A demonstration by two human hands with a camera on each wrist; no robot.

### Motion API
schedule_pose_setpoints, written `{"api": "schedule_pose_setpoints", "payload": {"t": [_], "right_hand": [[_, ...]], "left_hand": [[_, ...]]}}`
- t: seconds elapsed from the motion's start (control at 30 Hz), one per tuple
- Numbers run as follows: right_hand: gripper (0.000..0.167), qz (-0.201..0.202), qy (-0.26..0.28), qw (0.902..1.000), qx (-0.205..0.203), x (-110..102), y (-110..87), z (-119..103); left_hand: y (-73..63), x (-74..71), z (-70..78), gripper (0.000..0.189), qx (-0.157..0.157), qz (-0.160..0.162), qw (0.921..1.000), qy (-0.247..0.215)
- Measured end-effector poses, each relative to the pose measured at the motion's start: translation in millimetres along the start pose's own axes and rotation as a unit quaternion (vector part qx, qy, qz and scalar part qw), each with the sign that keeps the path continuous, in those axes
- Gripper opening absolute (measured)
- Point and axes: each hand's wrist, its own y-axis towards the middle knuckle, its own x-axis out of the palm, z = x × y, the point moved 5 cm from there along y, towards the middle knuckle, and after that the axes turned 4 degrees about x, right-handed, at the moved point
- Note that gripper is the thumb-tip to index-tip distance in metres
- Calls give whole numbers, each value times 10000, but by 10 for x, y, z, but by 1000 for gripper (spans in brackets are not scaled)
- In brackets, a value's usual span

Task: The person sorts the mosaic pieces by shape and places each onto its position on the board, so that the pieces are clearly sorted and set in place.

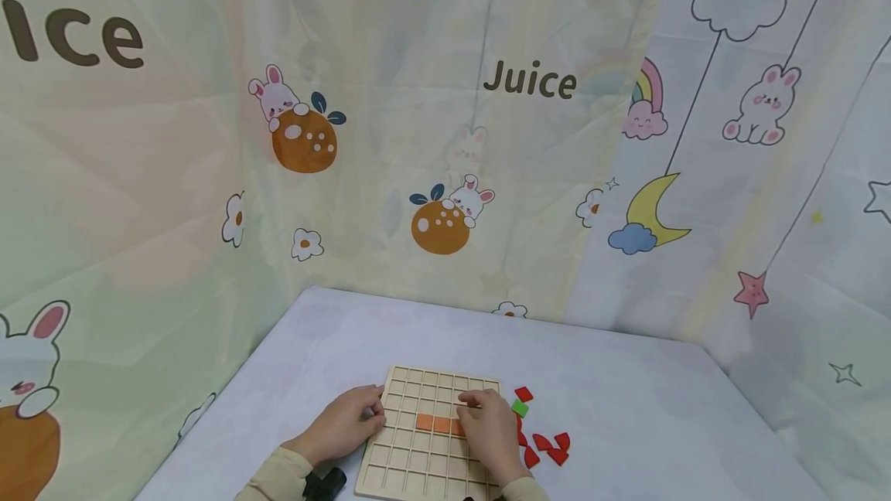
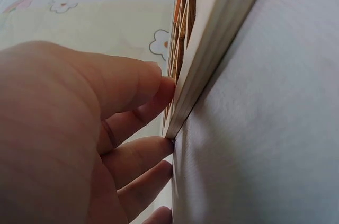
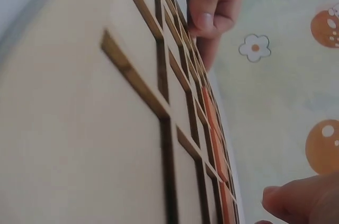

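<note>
A wooden grid board lies on the table, with a short row of orange square tiles in its cells. My left hand is at the board's left side. Up close in the left wrist view, its fingertips touch the edge of the board. Over the right part of the board hovers my right hand, thumb and index finger apart and no piece visible between them. It covers the right end of the orange row. In the right wrist view only part of the right hand shows, beside the orange tiles.
Several red pieces lie loose on the table right of the board, with a green piece among them. A black object sits by the left sleeve. Printed cloth hangs behind the table.
</note>
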Motion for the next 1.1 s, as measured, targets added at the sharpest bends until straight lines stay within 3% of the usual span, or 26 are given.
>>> {"api": "schedule_pose_setpoints", "payload": {"t": [0.23, 0.63, 0.9, 1.1], "right_hand": [[13, -76, 8, 9999, 153, -84, 33, 88], [16, 255, -71, 9979, 588, -274, 116, 385], [19, 559, -337, 9940, 873, -382, 143, 498], [21, 562, -478, 9914, 1084, -448, 165, 554]], "left_hand": [[3, -3, 12, 18, -106, 40, 9999, -15], [6, -2, 3, 18, -151, 51, 9998, -68], [0, -4, 7, 18, -47, -3, 9999, -114], [-2, -14, 5, 18, 19, 18, 10000, -92]]}}
